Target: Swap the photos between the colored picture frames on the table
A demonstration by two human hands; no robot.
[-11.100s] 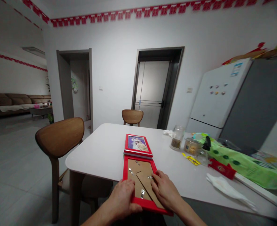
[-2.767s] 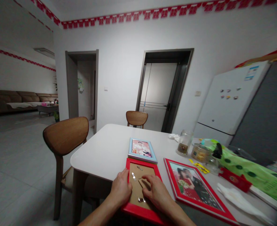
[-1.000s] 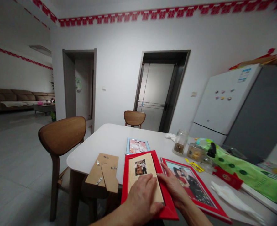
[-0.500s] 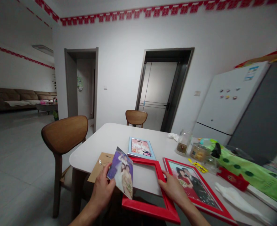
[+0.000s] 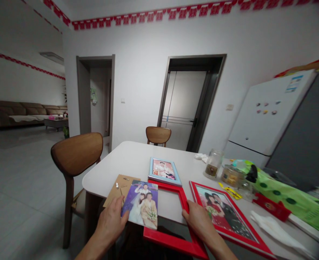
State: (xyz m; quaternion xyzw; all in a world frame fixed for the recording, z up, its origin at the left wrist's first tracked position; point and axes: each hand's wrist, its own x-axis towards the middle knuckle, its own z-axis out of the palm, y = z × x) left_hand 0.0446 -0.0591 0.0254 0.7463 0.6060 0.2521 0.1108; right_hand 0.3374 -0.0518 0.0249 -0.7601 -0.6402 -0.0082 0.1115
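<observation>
Between the thumb and fingers of my left hand (image 5: 111, 216) is the left edge of a wedding photo (image 5: 141, 206) with a purple background. The photo overlaps the left side of an unfilled red picture frame (image 5: 173, 240), which juts over the table's near edge. My right hand (image 5: 200, 216) grips that frame's right side, thumb on top. Under and left of the photo lies a brown backing board (image 5: 118, 184) with metal clips. A light blue framed photo (image 5: 164, 170) lies just beyond the red frame. Right of my right hand rests a red framed wedding photo (image 5: 224, 213).
On the table's right side are a glass jar (image 5: 213, 164), a lidded container (image 5: 231, 176), a yellow packet (image 5: 231, 191), a green bag (image 5: 292, 196) and white tissue (image 5: 278, 229). Wooden chairs stand at the left (image 5: 78, 153) and far side (image 5: 158, 135) of the white table (image 5: 108, 166).
My left hand has turned the photo from a tilted, angled pose to lie flatter and face up over the red frame's left side. My right hand keeps its grip on the frame.
</observation>
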